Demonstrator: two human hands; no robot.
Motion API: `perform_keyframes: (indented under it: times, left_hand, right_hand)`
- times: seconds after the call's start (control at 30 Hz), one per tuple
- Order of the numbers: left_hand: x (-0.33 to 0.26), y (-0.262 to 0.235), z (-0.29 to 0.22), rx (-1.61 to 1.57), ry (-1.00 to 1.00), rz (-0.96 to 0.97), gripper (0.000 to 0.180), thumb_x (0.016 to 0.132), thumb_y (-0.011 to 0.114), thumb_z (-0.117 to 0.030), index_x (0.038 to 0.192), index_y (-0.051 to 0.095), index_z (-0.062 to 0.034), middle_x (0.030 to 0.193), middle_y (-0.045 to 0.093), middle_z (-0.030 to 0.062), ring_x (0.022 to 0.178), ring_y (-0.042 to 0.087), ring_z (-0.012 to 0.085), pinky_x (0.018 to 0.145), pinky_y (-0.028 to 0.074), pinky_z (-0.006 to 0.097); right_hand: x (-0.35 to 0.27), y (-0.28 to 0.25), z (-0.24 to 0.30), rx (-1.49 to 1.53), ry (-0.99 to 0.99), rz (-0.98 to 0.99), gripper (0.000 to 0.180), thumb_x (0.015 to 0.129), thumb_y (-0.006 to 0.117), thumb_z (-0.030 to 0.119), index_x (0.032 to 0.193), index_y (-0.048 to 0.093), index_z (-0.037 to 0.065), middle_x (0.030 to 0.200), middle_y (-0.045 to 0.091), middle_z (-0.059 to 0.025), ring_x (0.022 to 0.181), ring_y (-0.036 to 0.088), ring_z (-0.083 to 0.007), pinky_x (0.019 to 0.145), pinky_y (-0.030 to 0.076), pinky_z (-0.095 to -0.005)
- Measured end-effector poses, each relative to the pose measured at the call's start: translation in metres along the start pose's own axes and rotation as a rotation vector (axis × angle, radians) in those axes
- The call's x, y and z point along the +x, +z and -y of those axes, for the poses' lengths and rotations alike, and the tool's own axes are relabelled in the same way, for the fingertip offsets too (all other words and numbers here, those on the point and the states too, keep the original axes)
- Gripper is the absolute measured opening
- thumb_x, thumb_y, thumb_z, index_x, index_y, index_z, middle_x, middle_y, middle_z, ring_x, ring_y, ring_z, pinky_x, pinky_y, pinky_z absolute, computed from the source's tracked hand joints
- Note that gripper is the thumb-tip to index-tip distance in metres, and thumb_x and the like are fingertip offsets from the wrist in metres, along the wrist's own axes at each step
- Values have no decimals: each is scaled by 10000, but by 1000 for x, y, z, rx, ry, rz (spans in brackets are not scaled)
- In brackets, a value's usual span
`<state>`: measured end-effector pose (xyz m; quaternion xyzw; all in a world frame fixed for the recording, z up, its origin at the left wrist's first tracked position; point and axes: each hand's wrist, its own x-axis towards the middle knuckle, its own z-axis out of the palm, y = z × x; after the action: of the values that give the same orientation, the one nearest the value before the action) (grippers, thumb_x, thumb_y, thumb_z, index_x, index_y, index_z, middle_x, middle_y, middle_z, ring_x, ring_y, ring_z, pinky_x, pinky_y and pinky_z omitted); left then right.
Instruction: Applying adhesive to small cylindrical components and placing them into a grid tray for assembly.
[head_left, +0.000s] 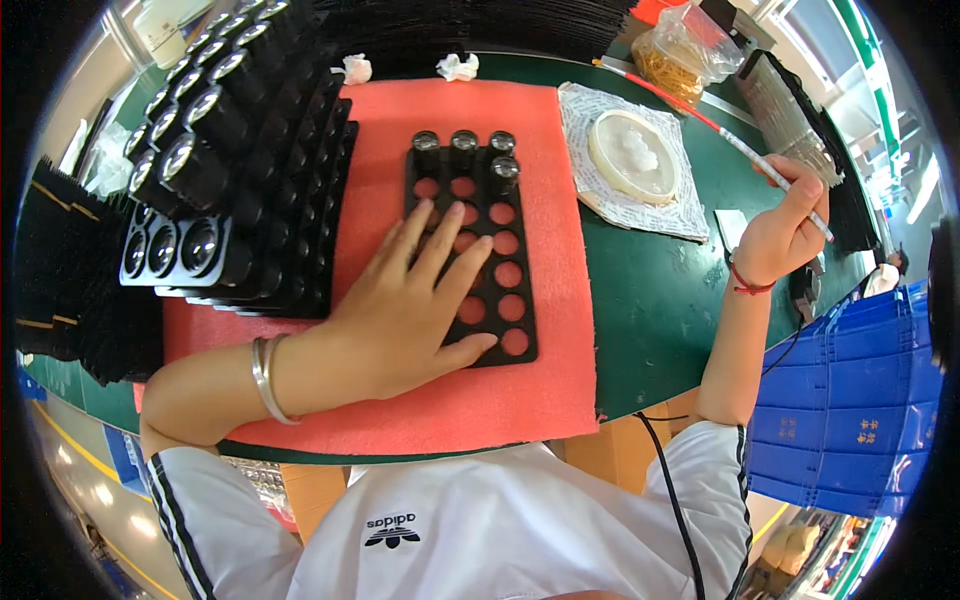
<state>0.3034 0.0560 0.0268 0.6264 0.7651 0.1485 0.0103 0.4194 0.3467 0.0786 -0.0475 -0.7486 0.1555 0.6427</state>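
Note:
My left hand [400, 305] lies with fingers spread on a black tray [530, 300] with rows of round holes. Several black cylinders with clear lens tops, like this lens barrel [464, 143], stand at the tray's far end. Through the other visible holes shows the red foam mat [560, 380] beneath. At the right, my right hand [785, 225] is closed round a thin paintbrush [700, 118] with a red and white handle. Its narrow tip points to the far left, beyond a round, pale shallow dish [668, 190] holding white lumps.
Stacked black trays of lens barrels [210, 150] rise at the left. Under the dish lies a printed paper pad [690, 225]. A clear bag of yellowish strands [680, 60] and crumpled white tissue [457, 67] are at the back. Blue crates [850, 400] stand right of the green table [640, 310].

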Motion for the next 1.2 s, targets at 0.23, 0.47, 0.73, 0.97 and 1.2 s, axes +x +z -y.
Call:
perform_keyframes:
  times: [0.23, 0.47, 0.73, 0.97, 1.2]
  left_hand:
    - [-3, -13, -3, 39, -85, -73, 668, 675, 651, -330, 1188, 355, -20, 1178, 335, 215, 1118, 298, 393, 942, 290, 444]
    - [10, 3, 8, -3, -76, -135, 692, 706, 602, -396, 1257, 328, -77, 1228, 279, 220, 1157, 240, 377, 968, 218, 461]
    - [15, 9, 14, 21, -85, -108, 653, 752, 523, -440, 1276, 332, -100, 1225, 294, 213, 1131, 253, 369, 963, 199, 448]
    - [17, 0, 10, -314, -4, -228, 566, 776, 543, -307, 1253, 346, -77, 1177, 352, 175, 1079, 328, 295, 913, 259, 398]
    - [13, 10, 5, -1581, -297, -358, 164, 876, 439, -159, 1009, 379, -85, 986, 466, 51, 904, 464, 111, 808, 376, 264]
  right_hand:
    - [0, -4, -1, 81, -38, 13, 423, 919, 287, 235, 633, 472, -16, 595, 505, -95, 529, 453, -146, 493, 355, -257]
    - [0, -7, -1, 125, -261, 31, 468, 926, 286, 293, 573, 411, 13, 539, 453, -81, 471, 380, -124, 420, 280, -250]
    - [-6, 1, -1, 211, -3, -10, 425, 927, 305, 272, 596, 407, 27, 535, 442, -57, 458, 358, -95, 409, 263, -227]
    - [3, 2, -8, 53, 337, -160, 497, 908, 320, 361, 552, 460, 44, 543, 448, -37, 470, 371, -99, 454, 292, -239]
    - [12, -7, -35, 628, 666, -257, 449, 877, 389, 419, 630, 458, 50, 614, 457, -47, 598, 435, -154, 548, 372, -258]
